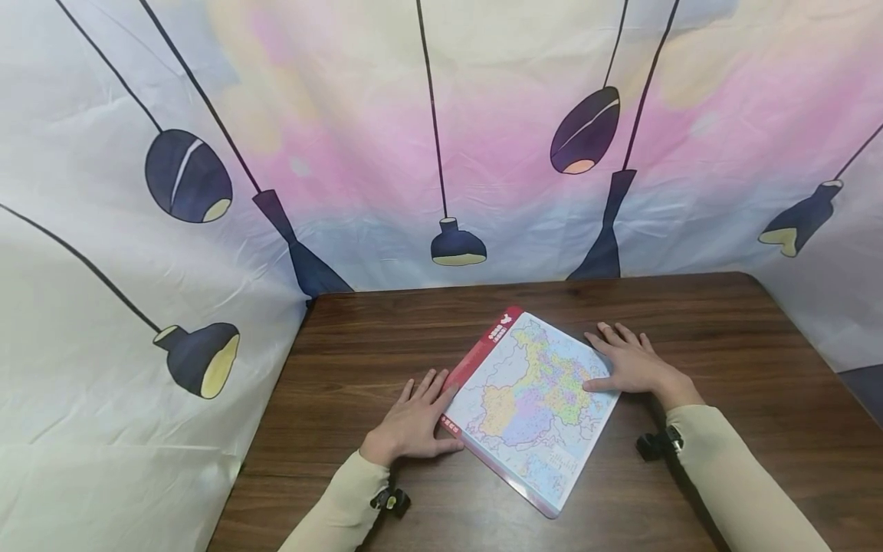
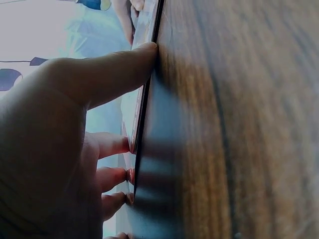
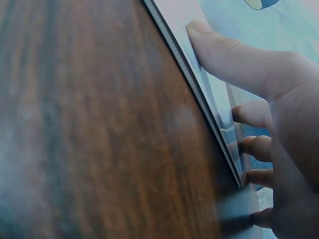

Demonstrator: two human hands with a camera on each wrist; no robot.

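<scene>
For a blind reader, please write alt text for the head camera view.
Two hands rest at opposite edges of a flat map puzzle board on a dark wooden table: left hand at its red-bordered side, right hand opposite. Behind hangs a lamp-printed backdrop.

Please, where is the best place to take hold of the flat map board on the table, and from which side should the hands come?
The map board lies flat on the table, so its face offers no grip. Probably best are its two long edges, approached from both sides: the left hand already touches the red-bordered edge, the right hand the opposite one. Fingertips could slip under the thin rim there and lift it.
</scene>
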